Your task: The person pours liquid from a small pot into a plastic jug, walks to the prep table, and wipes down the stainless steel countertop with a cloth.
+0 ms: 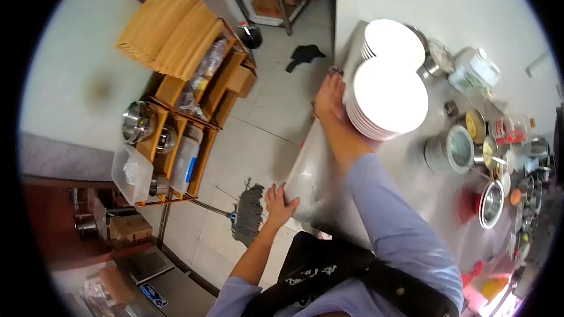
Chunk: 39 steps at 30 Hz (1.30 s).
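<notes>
My right hand (pixel 330 98) lies at the long edge of a steel table (pixel 314 185), fingers stretched out, close beside a stack of white bowls or plates (pixel 390 95). A small dark thing shows at its fingertips, too small to make out. Behind that stack stands a second white stack (pixel 395 41). Near the table's front corner, my left hand (pixel 279 205) has its fingers apart with nothing visible in them. Whether its fingertips touch the table edge I cannot tell.
A metal pot (pixel 449 149), a white jug (pixel 476 70) and a metal bowl (pixel 491 204) stand along the table's right. To the left are an orange shelf (pixel 197 167) with containers and a grey mop head (pixel 248 214). A dark cloth (pixel 305 56) lies on the floor.
</notes>
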Each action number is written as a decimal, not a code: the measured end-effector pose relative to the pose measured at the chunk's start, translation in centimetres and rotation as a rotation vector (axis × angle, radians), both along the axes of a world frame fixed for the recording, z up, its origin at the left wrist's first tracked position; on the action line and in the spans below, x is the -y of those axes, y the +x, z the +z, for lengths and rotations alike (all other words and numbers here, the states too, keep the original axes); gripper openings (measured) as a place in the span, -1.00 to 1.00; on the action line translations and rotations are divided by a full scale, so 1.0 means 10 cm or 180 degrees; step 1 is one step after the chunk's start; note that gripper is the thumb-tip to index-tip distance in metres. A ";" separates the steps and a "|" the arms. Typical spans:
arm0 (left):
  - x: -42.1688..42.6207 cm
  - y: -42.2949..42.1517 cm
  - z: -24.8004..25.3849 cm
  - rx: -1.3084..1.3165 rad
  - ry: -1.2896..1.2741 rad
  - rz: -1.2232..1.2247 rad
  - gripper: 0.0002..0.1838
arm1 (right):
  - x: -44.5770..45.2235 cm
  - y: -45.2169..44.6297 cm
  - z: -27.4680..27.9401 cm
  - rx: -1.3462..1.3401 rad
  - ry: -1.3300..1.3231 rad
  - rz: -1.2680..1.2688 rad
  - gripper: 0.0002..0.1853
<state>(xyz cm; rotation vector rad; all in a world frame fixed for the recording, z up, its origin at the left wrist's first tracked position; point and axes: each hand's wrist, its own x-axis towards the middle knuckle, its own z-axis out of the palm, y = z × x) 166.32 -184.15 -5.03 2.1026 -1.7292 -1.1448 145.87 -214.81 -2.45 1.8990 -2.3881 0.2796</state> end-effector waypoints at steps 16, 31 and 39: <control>-0.17 0.10 -0.05 -0.0237 -0.0708 -0.0492 0.03 | -2.89 0.52 0.20 0.1076 -0.0801 0.2297 -0.64; -1.50 1.55 -0.14 -0.1279 0.1166 0.0702 -0.54 | -5.77 -2.04 0.13 0.0366 -0.0861 -0.1484 -0.62; -2.01 1.46 -0.13 -0.1356 0.1407 0.0501 -0.58 | -4.89 -1.11 -0.05 0.1303 -0.0998 -0.1008 -0.58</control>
